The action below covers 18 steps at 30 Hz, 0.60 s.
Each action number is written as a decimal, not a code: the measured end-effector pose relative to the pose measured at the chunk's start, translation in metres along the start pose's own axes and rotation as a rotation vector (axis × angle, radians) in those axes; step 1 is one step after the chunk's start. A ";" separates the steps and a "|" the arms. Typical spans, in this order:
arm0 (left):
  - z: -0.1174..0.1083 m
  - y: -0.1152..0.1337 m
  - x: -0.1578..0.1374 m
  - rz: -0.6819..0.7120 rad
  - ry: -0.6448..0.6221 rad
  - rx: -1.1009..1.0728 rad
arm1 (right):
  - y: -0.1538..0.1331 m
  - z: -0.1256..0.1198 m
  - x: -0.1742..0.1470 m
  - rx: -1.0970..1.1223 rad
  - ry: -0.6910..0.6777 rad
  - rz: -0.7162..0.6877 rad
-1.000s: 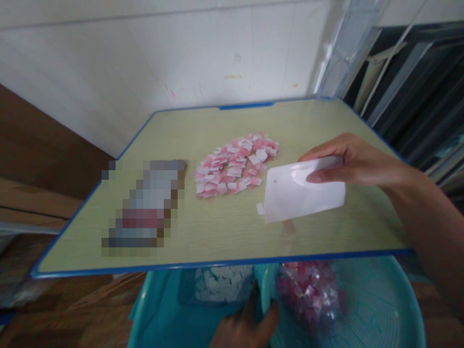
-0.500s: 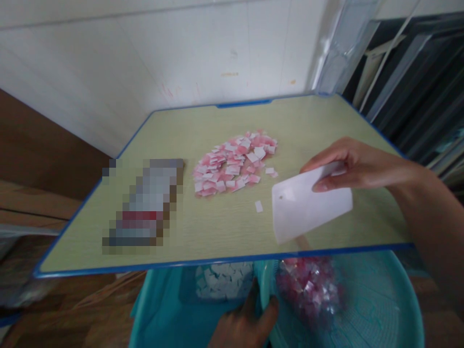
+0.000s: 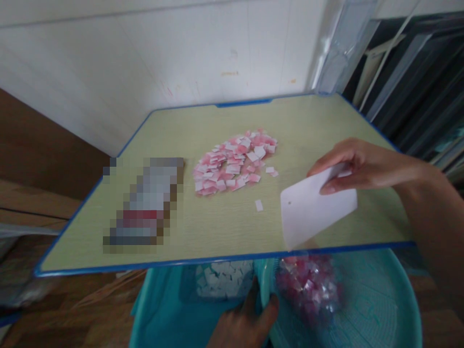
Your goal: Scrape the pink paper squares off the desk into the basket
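Observation:
Pinched between the thumb and fingers of my right hand [image 3: 348,164] is a white plastic scraper [image 3: 311,208] with a small hole at one corner. It is held tilted above the right front part of the board, its lower corner near the blue edge. Under the board's front edge, my left hand [image 3: 244,321] is closed around the rim of a round teal basket [image 3: 377,290]. Small pink and white paper pieces [image 3: 232,166] form a loose pile on the board, and a single white piece [image 3: 258,205] lies apart, left of the scraper.
The yellowish board [image 3: 174,241] has a blue border and meets a white wall [image 3: 203,58]. A blurred-out flat object [image 3: 148,198] lies on its left. Below, the basket holds a clear bag of pink pieces [image 3: 311,285]; a teal tub [image 3: 163,314] contains a tray of white pieces [image 3: 224,279].
My right hand has moved slightly right and toward me with the scraper. My left hand stays on the basket rim, and the paper pile looks the same.

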<state>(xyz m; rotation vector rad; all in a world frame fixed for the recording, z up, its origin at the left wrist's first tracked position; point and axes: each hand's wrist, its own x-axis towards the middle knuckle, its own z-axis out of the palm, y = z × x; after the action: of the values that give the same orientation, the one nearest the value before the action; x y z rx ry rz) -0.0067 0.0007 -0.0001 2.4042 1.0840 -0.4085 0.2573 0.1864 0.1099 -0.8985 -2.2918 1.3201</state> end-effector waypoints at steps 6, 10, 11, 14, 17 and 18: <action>0.001 -0.001 0.002 0.006 -0.028 -0.030 | 0.002 -0.004 -0.004 0.002 -0.108 -0.056; 0.001 -0.001 0.002 0.009 -0.043 -0.022 | -0.002 -0.005 -0.006 -0.031 -0.178 -0.077; 0.001 -0.001 0.002 0.009 -0.032 -0.017 | -0.003 -0.005 -0.006 -0.040 -0.182 -0.080; 0.001 0.000 0.002 0.007 -0.008 0.001 | -0.006 -0.005 -0.008 -0.014 -0.068 -0.045; 0.005 -0.001 0.002 0.019 0.032 0.015 | -0.007 -0.004 -0.005 0.022 0.167 0.056; 0.007 -0.002 0.002 0.021 0.058 0.016 | -0.006 -0.004 -0.004 0.010 0.207 0.085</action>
<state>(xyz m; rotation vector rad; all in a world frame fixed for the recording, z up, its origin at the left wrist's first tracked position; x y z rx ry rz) -0.0070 -0.0005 -0.0072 2.4528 1.0831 -0.3436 0.2600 0.1843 0.1173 -1.0860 -2.1087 1.2089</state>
